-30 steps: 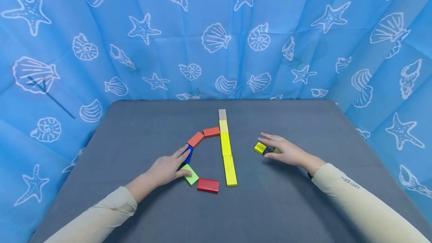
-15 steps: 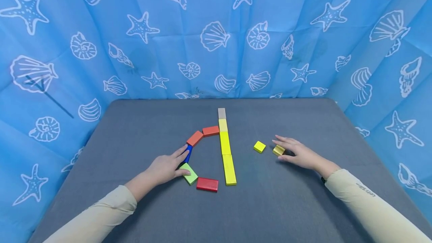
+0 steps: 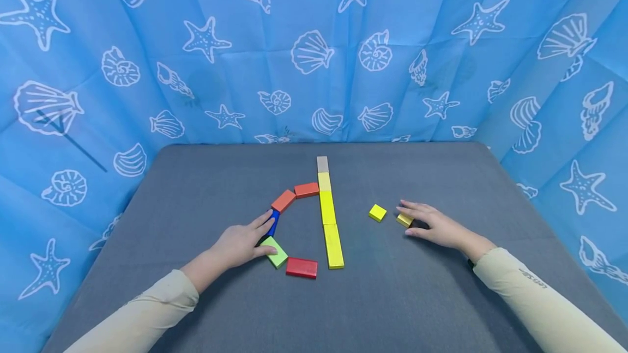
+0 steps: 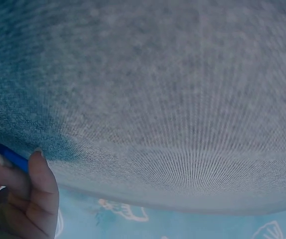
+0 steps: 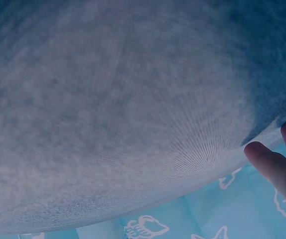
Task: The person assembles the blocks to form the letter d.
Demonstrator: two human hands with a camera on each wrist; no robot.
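Observation:
My left hand lies on the left of the block outline. Its fingertips touch the blue block, and its thumb rests on the light green block. In the left wrist view, fingertips meet the blue block. On the right, my right hand is spread over a gold block, with fingers beyond it and the thumb on its near side; a firm grip is not visible. Left of it lies a small yellow block. The right wrist view has two extended fingers but no block.
Two orange-red blocks and a red block continue the curve. A straight column holds two bright yellow blocks, a pale yellow block and a greyish block. A blue patterned curtain surrounds the grey table.
My right hand has moved right, off the yellow block's side, and now stays around the gold block, its fingers slightly lower over it. The left hand keeps its place.

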